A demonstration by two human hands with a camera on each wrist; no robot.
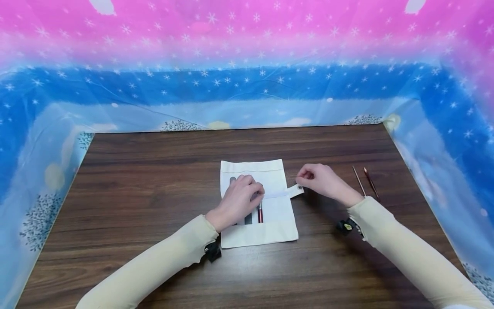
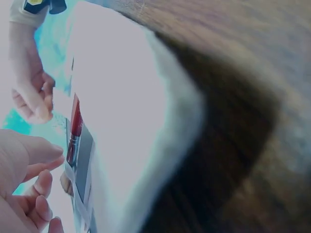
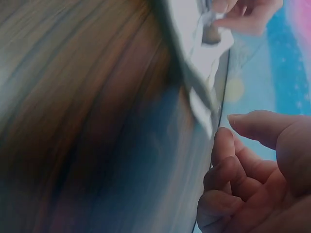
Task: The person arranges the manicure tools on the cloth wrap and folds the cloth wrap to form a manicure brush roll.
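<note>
A white cloth pouch [image 1: 274, 234] lies unfolded on the table. A red-handled tool with a metal neck, like a brush [image 1: 260, 215], and a flat grey tool [image 1: 248, 219] stand in its lower pocket. My left hand [image 1: 242, 195] is over the pouch, its thumb and finger pinching a white cloth strap [image 2: 77, 187] that crosses it. At the pouch's right edge a tab with a metal snap [image 1: 296, 190] sticks out. My right hand [image 1: 322, 180] is beside that tab, fingers loosely bent. In the right wrist view a gap shows between its thumb and index finger, with nothing held.
Two slim tools lie on the wooden table [image 1: 146, 189] right of my right hand: a silvery rod [image 1: 358, 180] and a copper-coloured pen-like one [image 1: 370, 182]. A snowflake-patterned cloth [image 1: 247, 86] surrounds the back and sides.
</note>
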